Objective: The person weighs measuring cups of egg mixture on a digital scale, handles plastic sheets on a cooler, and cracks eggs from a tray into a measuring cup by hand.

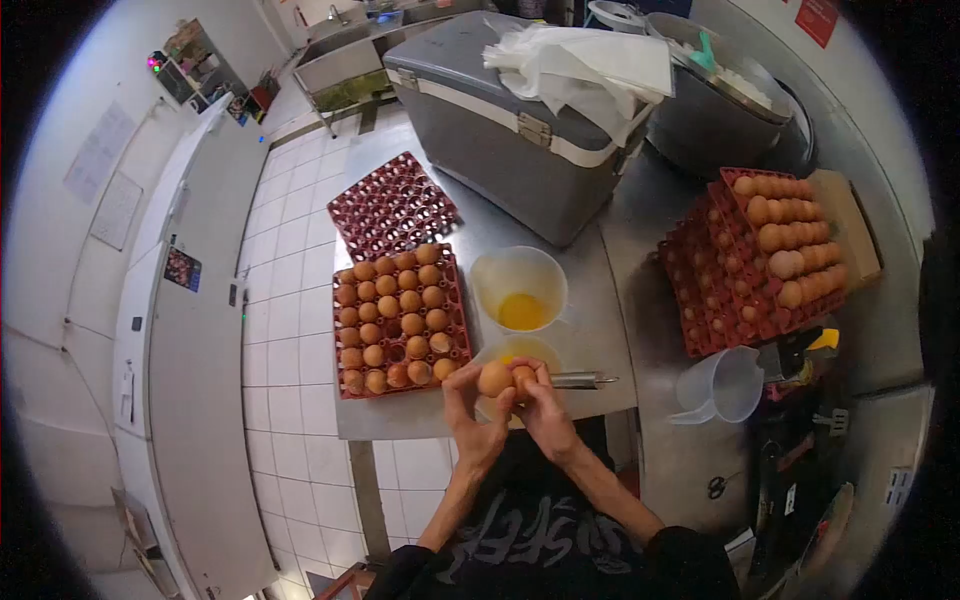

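Observation:
My left hand (474,415) is closed on a brown egg (495,379). Close against it, my right hand (547,412) holds another brown egg (523,378). Both hands are over the near side of a container (545,350) with yellow contents, partly hidden by them. Just beyond stands a clear pitcher (490,275) with yellow liquid at its bottom. Left of my hands, a red tray (462,345) holds several brown eggs, with a gap in its rows. A metal utensil (580,380) lies right of my right hand.
An empty red tray (385,205) lies behind the egg tray. A grey cooler (510,150) stands at the back. Stacked egg trays (700,270), an empty clear jug (722,388) and black scissors (717,487) are on the right.

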Demonstrator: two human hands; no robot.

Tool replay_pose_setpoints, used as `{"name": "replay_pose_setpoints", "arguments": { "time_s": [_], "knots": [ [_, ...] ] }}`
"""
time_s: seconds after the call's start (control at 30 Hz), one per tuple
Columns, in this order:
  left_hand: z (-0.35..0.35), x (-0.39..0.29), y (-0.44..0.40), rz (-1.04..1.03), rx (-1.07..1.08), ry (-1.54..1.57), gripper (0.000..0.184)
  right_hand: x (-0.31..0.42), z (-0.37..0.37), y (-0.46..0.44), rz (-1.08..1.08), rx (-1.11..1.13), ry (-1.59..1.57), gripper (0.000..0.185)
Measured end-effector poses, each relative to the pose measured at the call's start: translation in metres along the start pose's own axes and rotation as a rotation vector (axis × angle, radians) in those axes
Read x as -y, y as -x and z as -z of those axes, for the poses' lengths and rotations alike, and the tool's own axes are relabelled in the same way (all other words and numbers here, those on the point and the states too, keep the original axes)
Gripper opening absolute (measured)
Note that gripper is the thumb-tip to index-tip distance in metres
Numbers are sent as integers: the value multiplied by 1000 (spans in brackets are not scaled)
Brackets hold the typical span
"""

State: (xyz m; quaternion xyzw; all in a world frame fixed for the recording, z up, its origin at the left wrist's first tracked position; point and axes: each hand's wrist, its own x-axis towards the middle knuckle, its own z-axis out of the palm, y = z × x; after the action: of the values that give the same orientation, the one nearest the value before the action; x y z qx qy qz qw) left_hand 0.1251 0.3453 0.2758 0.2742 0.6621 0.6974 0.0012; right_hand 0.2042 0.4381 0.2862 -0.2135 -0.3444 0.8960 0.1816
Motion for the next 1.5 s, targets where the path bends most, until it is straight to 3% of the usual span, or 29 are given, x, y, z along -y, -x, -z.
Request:
{"name": "replay_pose_setpoints", "arguments": {
  "time_s": [0.03, 0.2, 0.27, 0.4, 0.47, 0.6, 0.7, 0.77, 0.8, 0.87, 1.03, 1.13, 1.2, 1.33, 1.43, 1.5],
  "knots": [
    [-3, 2, 5, 162, 75, 24, 48, 1, 6, 1, 2, -8, 6, 32],
    [-7, 3, 8, 188, -138, 145, 45, -10, 21, 1, 12, 59, -12, 35],
    [-6, 0, 10, 213, 105, 22, 46, -9, 21, 3, -11, 36, -27, 35],
    [-11, 0, 7, 298, 24, 137, 44, -12, 26, 0, 24, 23, 43, 36],
    [-10, -4, 8, 342, 233, 72, 42, -3, 30, 4, -16, 12, 65, 36],
    [-3, 7, 5, 414, 244, 122, 41, 7, 36, 3, -1, -28, 193, 38],
    [5, 9, 1, 513, 279, 385, 50, 7, 40, 0, 30, 30, 312, 42],
    [12, 2, -8, 548, 451, 123, 54, 12, 39, 0, 2, 76, 364, 44],
    [15, 1, -14, 547, 446, 122, 54, 15, 39, 0, -26, 125, 418, 47],
    [21, 1, -24, 25, 603, -249, 51, 22, 39, -2, -49, 158, 467, 46],
    [28, -4, -33, 63, 668, -257, 42, 34, 30, -2, -48, 215, 673, 45],
    [29, -3, -32, 116, 660, -230, 39, 33, 30, -2, 109, 126, 680, 43],
    [30, -2, -33, 135, 654, -256, 37, 41, 28, -1, 145, 189, 922, 44],
    [30, 5, -34, 55, 653, -290, 36, 47, 24, 0, 213, 188, 1110, 45],
    [29, 5, -37, 2, 647, -312, 37, 42, 23, 2, 327, 174, 1195, 49],
    [30, 3, -41, -25, 630, -323, 37, 41, 24, 1, 525, 164, 1283, 52]
  ]
}}
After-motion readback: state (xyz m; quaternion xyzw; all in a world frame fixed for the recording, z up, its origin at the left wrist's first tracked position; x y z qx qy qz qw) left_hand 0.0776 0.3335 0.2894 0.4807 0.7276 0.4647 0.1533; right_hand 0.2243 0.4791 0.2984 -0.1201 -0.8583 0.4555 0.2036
